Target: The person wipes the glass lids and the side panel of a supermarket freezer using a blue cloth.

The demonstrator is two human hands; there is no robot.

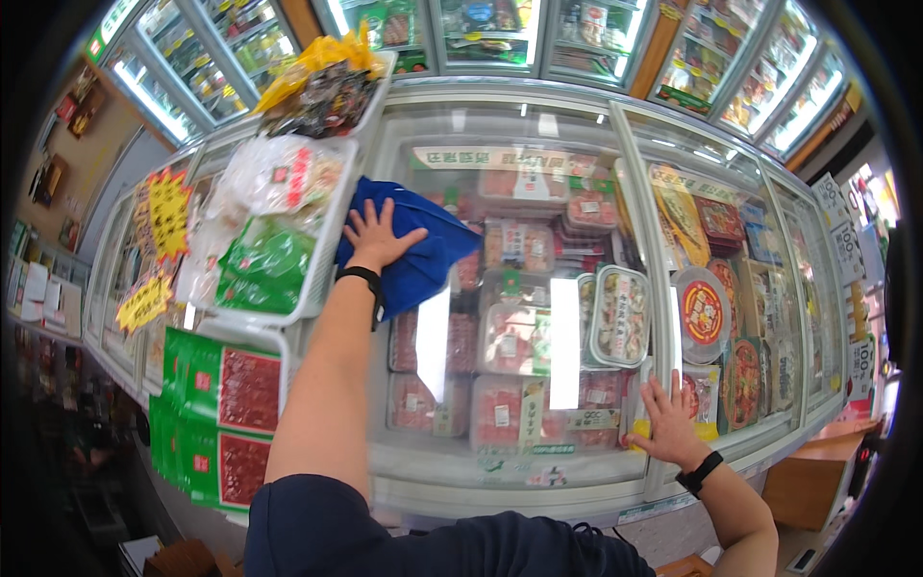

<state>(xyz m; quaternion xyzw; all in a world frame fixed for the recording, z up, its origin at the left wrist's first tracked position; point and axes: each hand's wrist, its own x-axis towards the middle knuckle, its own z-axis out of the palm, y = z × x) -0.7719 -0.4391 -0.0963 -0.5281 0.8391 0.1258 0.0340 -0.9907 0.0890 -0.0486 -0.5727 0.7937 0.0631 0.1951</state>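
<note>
My left hand lies flat with spread fingers on a blue cloth, pressing it against the glass lid of a chest freezer. The cloth's left edge meets a white plastic basket. My right hand rests palm down near the frame between two glass lids, fingers apart and holding nothing. Beneath the glass are trays of packed meat and an oval tray of food. A round package with a red label lies under the right lid.
White baskets on the left hold bagged goods, including a green bag and a yellow bag. Green packs with red meat lie nearer me. Yellow price signs stand farther left. Upright glass-door fridges line the back.
</note>
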